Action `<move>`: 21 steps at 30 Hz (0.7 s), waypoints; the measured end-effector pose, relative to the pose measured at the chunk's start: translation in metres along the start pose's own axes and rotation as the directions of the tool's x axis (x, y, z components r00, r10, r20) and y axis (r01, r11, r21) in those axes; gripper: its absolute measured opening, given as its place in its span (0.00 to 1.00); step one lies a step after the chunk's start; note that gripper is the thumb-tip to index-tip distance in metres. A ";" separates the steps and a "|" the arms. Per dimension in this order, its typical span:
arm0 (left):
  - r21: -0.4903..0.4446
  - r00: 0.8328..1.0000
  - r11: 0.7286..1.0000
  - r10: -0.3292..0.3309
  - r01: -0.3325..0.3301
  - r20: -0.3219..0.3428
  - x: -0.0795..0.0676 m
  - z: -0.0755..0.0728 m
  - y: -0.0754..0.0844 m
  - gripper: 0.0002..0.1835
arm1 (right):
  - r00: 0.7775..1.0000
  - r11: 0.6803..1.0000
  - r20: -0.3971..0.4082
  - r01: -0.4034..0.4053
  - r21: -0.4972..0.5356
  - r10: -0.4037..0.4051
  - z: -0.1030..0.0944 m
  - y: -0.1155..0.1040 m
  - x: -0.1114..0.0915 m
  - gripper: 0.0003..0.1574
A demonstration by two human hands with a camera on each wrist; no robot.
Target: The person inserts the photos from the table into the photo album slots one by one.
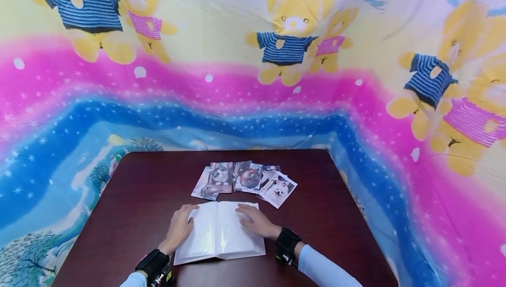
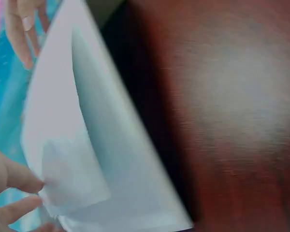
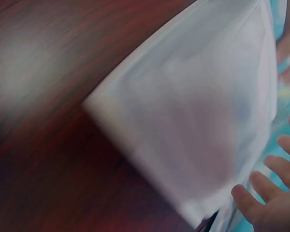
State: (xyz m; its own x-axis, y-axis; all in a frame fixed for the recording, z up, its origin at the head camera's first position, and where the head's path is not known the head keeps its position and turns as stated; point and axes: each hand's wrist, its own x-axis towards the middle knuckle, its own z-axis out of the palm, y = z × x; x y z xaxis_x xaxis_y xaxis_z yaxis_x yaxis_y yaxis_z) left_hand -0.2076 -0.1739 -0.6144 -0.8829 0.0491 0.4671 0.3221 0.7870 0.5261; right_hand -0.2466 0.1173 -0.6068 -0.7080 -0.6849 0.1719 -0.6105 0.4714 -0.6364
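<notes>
An album (image 1: 239, 238) with white, glossy sleeve pages lies spread on the dark table. My left hand (image 1: 181, 226) rests at the outer left side of its left page, with fingertips near the top edge. In the left wrist view, the left fingers (image 2: 17, 186) touch the edge of the pages (image 2: 101, 140), and a loose leaf bows up. My right hand (image 1: 257, 221) lies over the upper part of the right page. Its fingers (image 3: 280, 169) are spread beside the album (image 3: 183, 125) in the right wrist view.
Beyond the album, several animal photos overlap: a cat photo (image 1: 221, 176), a brown animal photo (image 1: 249, 177) and a white dog photo (image 1: 278, 190). A cloth printed with teddy bears (image 1: 286, 36) hangs around the table (image 1: 158, 181).
</notes>
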 end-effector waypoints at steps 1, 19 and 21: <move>0.036 1.000 0.999 0.001 -0.002 0.023 -0.002 0.002 0.000 0.20 | 1.000 1.000 -0.008 -0.019 -0.007 0.019 -0.002 0.005 -0.005 0.25; 0.236 0.998 0.972 0.030 -0.014 -0.063 0.063 0.043 0.011 0.05 | 0.993 0.988 0.101 -0.046 -0.150 0.061 -0.003 0.031 -0.025 0.27; 0.178 0.994 0.979 -0.086 0.095 -0.060 0.070 0.051 0.012 0.08 | 0.992 0.989 0.111 -0.047 -0.141 0.062 -0.003 0.030 -0.026 0.27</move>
State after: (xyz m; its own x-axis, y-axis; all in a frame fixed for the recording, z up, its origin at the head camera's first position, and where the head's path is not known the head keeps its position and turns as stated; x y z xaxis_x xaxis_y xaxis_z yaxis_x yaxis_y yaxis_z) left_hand -0.2831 -0.1296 -0.6109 -0.8853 -0.0557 0.4617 0.1705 0.8848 0.4336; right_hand -0.2477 0.1507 -0.6286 -0.7012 -0.7114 0.0477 -0.6208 0.5762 -0.5316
